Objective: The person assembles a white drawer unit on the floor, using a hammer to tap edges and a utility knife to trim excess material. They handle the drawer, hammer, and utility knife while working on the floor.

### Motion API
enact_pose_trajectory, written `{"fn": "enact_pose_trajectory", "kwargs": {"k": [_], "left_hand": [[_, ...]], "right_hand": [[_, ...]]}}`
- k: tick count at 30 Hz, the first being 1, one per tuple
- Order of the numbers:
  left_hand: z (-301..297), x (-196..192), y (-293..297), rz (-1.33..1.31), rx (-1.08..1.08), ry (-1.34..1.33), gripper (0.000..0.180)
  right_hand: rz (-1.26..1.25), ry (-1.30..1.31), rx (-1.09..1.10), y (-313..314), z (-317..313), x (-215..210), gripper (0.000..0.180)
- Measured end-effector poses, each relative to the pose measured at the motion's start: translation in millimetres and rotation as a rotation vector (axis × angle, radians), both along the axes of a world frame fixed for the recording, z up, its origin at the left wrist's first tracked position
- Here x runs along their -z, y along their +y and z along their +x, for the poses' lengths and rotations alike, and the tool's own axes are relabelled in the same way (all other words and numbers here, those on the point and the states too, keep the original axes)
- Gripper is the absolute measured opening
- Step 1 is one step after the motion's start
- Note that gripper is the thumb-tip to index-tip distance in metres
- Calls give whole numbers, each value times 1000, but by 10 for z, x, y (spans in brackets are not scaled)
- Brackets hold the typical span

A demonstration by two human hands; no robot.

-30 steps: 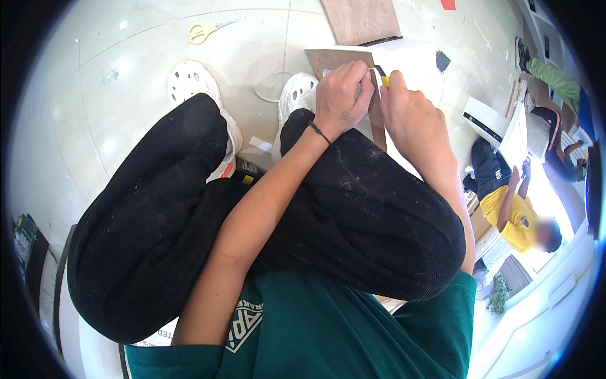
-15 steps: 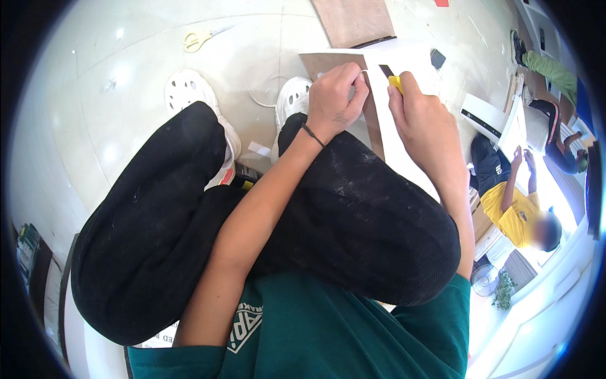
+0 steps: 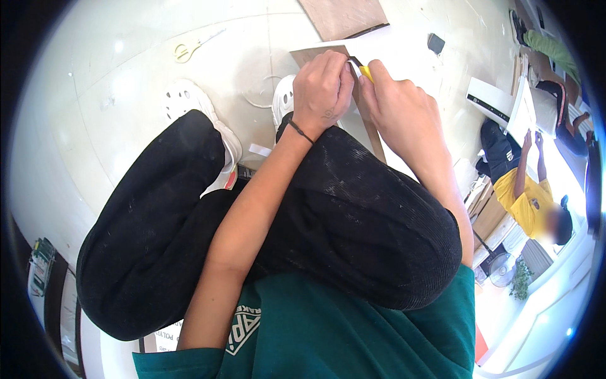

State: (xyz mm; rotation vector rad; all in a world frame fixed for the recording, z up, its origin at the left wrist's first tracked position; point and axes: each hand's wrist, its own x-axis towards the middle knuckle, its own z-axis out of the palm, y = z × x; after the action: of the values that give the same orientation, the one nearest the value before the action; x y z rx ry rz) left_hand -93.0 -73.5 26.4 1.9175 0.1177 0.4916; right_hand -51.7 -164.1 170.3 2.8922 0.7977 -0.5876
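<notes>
My right hand [image 3: 407,114] grips a yellow utility knife [image 3: 366,74], its dark blade reaching up and left to the edge of a panel. My left hand [image 3: 323,88] is closed just left of the blade, with a thin white strip [image 3: 355,65] at its fingertips; the fingers hide most of the grip. Under both hands stands the panel [image 3: 372,129], with a brown face and a white side, close to my right knee. A dark cord circles my left wrist.
Yellow-handled scissors [image 3: 184,52] lie on the tiled floor at the far left. A brown board [image 3: 344,18] lies beyond the panel, and a small dark block [image 3: 435,43] to its right. At right, a person in a yellow shirt [image 3: 522,192] handles a white panel [image 3: 522,114].
My right hand has moved left with the knife, bringing its blade to the panel edge by my left hand. My left hand has shifted slightly left and up.
</notes>
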Motion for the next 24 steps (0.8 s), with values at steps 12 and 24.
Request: {"fn": "enact_pose_trajectory", "kwargs": {"k": [12, 24], "left_hand": [[-18, 84, -50, 14, -14, -23, 3], [-25, 127, -31, 32, 18, -35, 6]], "right_hand": [[-52, -2, -18, -18, -8, 76, 24], [-52, 59, 20, -18, 41, 82, 25]]}}
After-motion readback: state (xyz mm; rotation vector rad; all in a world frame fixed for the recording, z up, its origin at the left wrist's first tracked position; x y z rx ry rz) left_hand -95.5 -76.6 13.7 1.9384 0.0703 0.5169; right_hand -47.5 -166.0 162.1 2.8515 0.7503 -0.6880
